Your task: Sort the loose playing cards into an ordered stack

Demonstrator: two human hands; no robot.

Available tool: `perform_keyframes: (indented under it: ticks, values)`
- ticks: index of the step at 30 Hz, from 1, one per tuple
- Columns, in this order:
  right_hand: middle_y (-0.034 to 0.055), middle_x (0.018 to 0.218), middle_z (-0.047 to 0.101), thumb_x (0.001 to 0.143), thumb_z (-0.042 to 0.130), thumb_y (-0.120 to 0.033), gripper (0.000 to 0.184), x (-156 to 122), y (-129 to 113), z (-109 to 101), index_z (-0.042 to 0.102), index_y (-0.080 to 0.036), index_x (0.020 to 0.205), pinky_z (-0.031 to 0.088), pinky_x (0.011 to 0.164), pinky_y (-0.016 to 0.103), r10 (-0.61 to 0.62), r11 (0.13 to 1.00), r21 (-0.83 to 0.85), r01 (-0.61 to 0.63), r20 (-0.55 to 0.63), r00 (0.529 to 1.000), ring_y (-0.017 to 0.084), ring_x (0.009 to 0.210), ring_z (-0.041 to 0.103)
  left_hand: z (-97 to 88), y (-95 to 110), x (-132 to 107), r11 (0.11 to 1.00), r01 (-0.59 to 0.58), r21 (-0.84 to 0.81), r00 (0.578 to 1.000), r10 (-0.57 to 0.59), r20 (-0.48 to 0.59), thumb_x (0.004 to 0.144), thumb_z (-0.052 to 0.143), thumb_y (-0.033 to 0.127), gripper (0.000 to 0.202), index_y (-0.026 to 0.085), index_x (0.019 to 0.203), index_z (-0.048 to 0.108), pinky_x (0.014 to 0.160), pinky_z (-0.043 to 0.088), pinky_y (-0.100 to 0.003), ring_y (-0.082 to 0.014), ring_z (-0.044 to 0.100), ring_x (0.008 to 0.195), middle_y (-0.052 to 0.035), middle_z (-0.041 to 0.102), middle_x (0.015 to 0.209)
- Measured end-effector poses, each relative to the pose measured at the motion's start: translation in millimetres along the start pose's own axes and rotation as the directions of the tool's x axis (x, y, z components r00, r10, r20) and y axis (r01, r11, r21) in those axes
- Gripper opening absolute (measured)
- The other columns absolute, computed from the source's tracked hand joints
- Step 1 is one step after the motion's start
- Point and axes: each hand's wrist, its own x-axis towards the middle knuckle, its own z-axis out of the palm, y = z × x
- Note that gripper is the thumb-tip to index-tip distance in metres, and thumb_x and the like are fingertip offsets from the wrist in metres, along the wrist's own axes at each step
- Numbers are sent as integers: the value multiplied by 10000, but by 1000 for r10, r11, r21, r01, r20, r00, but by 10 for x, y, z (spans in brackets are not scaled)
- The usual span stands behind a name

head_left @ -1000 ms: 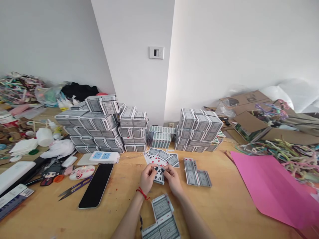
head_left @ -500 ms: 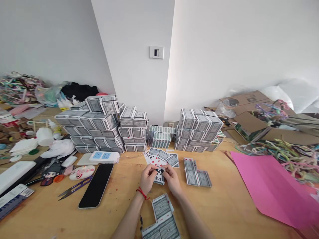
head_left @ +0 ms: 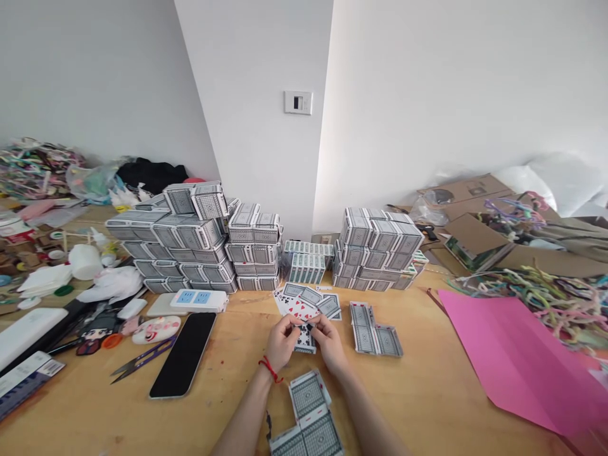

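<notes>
Between my two hands is a playing card [head_left: 304, 339] with black club marks, its near edge turned up to show a patterned back. My left hand [head_left: 283, 342], with a red string bracelet at the wrist, pinches its far left corner. At the far right corner, the fingers of my right hand [head_left: 327, 342] are pinched too. Loose playing cards [head_left: 304, 308] lie spread just beyond my fingertips, some face up. To the right sits a joined piece of folded cards [head_left: 375, 332]. A larger folded-card piece [head_left: 313, 411] lies between my forearms.
Stacked card blocks [head_left: 175, 237] rise at the back left, with another card stack [head_left: 380, 247] at the back right. A phone [head_left: 183, 354], scissors [head_left: 142, 360] and power strip [head_left: 199, 299] lie left. Pink paper [head_left: 517, 354] covers the right side.
Both hands stay pinched at the card's far edge, with only a slight shift of the fingers and card. The other things on the table have not moved.
</notes>
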Motion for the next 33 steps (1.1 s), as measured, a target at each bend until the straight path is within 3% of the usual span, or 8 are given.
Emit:
perform_keyframes:
  ticks: [4, 8, 16, 24, 29, 33]
  values:
    - [-37, 595, 502, 636, 559, -254, 99, -7, 10, -16, 504, -181, 676, 334, 498, 203, 25, 998, 53, -24, -1, 1000, 96, 523, 426, -3, 18, -13, 999, 40, -31, 999, -39, 31, 644, 508, 240, 108, 154, 697, 548, 468, 299, -188, -81, 403, 480, 43, 463, 521]
    - [-24, 630, 521, 645, 555, -258, 112, -25, -9, -5, 502, -185, 711, 350, 508, 211, 56, 994, 91, -58, 26, 998, 104, 544, 451, -7, 34, -14, 999, 8, -46, 1000, -7, 22, 659, 503, 227, 121, 157, 747, 548, 481, 311, -187, -79, 405, 495, 40, 485, 550]
    - [-39, 579, 493, 599, 595, -248, 147, 21, 41, -10, 500, -182, 689, 325, 498, 207, 17, 999, 28, -16, -13, 1000, 96, 523, 423, 4, -33, -12, 1000, 27, 3, 1000, -27, -2, 632, 526, 236, 110, 148, 681, 570, 463, 310, -188, -79, 407, 467, 36, 490, 509]
    - [-50, 557, 475, 607, 580, -200, 113, 29, 43, 17, 529, -176, 705, 290, 489, 199, -28, 999, -36, 26, -78, 997, 88, 513, 395, 28, 8, -29, 998, -40, 53, 998, 42, -39, 640, 519, 227, 101, 152, 671, 579, 484, 334, -198, -91, 430, 495, 25, 511, 530]
    - [-22, 630, 534, 635, 566, -249, 190, 20, 21, -9, 569, -172, 809, 326, 505, 209, 37, 999, 33, -37, 0, 999, 106, 553, 450, 37, -41, -17, 999, -33, 16, 992, 35, -124, 658, 504, 209, 69, 158, 682, 543, 480, 330, -191, -85, 431, 498, 34, 501, 537]
    - [-16, 607, 548, 633, 556, -247, 160, 25, 39, -36, 598, -163, 763, 337, 502, 218, 95, 993, 70, -95, -2, 995, 115, 542, 463, 28, -79, -11, 999, 14, -38, 996, -17, -92, 645, 508, 204, 66, 158, 688, 526, 468, 322, -186, -78, 418, 477, 44, 479, 518]
